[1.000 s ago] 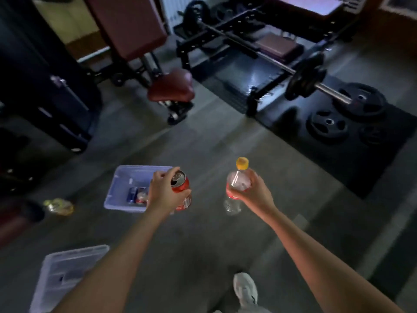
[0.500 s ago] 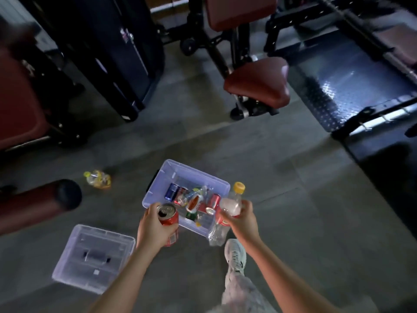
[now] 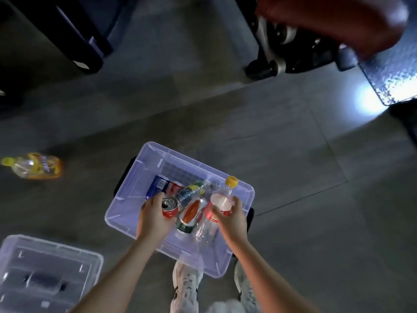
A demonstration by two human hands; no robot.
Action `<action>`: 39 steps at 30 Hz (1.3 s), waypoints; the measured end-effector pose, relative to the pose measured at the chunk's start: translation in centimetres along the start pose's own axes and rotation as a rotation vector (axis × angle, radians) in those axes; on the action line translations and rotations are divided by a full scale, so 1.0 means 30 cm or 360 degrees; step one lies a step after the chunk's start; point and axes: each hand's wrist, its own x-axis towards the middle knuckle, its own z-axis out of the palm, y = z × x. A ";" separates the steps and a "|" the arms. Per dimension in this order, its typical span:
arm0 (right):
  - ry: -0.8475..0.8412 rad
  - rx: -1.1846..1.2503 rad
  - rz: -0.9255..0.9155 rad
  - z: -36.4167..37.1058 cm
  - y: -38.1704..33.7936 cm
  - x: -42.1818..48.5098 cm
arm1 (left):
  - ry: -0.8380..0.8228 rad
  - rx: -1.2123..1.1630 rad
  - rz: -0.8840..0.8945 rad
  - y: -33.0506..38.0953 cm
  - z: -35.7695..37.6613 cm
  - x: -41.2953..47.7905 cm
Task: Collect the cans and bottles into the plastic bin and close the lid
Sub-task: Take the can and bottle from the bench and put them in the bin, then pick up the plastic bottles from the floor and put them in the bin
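A clear plastic bin [image 3: 135,181] stands open on the floor right below me, with several cans and bottles lying inside. My left hand [image 3: 153,220] grips a red can [image 3: 169,207] over the bin's left half. Over the right half, my right hand [image 3: 230,220] holds a clear bottle with a yellow cap and red label [image 3: 222,199]. The bin's clear lid [image 3: 45,267] lies flat on the floor at the lower left. A yellow-labelled bottle [image 3: 33,166] lies on its side on the floor to the left of the bin.
A red padded bench seat on a wheeled black frame [image 3: 327,26] stands at the top right. Dark equipment [image 3: 56,30] fills the top left. A metal tread plate [image 3: 392,73] lies at the right edge. My white shoes [image 3: 186,285] touch the bin's near edge.
I have walked up to the bin, and the view has tilted down. Both hands, still holding the can and the bottle, have come over the open bin.
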 end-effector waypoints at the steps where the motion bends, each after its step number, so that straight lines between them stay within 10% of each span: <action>1: 0.0016 -0.0011 0.0022 0.041 0.034 0.050 | -0.0007 0.0023 0.0015 -0.031 0.047 0.055; 17: 0.0103 -0.0185 0.0283 0.191 0.122 0.190 | -0.0353 0.0353 -0.0049 -0.144 0.169 0.251; 28: 0.0418 -0.0091 0.0254 -0.291 -0.138 -0.517 | -0.0324 0.0444 0.0572 0.362 -0.298 -0.262; 39: 0.1011 0.0202 0.0449 -0.747 0.169 -1.388 | -0.0550 0.0457 0.1184 0.769 -0.332 -1.090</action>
